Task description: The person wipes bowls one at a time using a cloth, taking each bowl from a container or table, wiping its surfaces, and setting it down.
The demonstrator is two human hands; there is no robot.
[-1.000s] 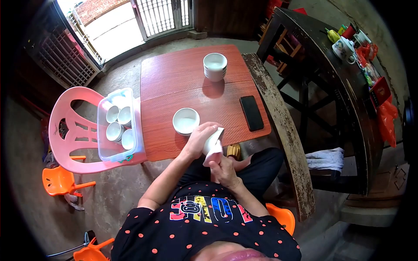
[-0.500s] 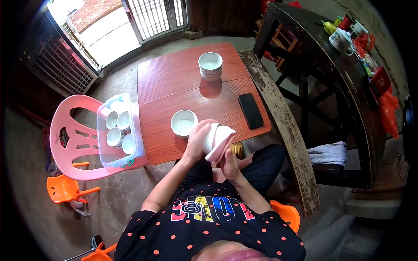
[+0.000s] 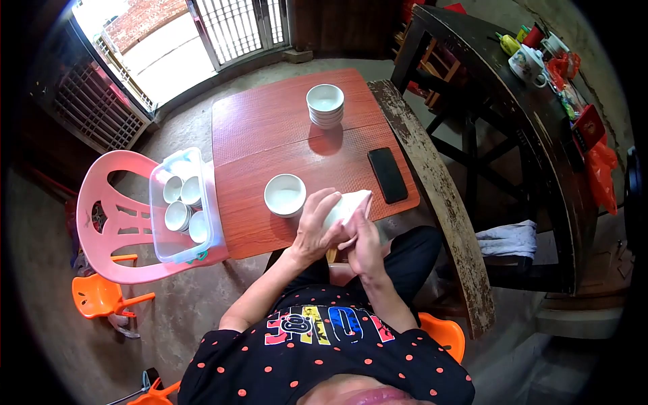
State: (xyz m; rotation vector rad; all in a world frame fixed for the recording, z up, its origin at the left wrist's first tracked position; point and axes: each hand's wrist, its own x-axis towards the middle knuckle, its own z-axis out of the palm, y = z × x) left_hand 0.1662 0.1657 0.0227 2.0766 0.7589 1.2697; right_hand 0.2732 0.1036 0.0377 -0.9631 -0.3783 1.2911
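My left hand point(image 3: 314, 226) is closed around a white bowl point(image 3: 337, 210), held tilted above the near edge of the red-brown table point(image 3: 256, 162). My right hand point(image 3: 365, 248) grips a pale pink-and-white cloth point(image 3: 367, 204) pressed against the bowl, and the two partly hide each other. Just left of my left hand, another white bowl point(image 3: 285, 194) stands upright on the table. Farther back is a stack of white bowls point(image 3: 326, 106). A black phone point(image 3: 388, 175) lies near the table's right edge.
On a pink chair point(image 3: 101, 233) at the left rests a clear plastic bin point(image 3: 162, 236) with several small white cups point(image 3: 177, 215). A worn wooden bench point(image 3: 445, 196) runs along the right side. Beyond it, a dark table point(image 3: 540, 135) carries a teapot point(image 3: 528, 64).
Both hands have turned the bowl and cloth. My right hand has moved up and left, closer to my left hand. The other bowls and the phone stay in place.
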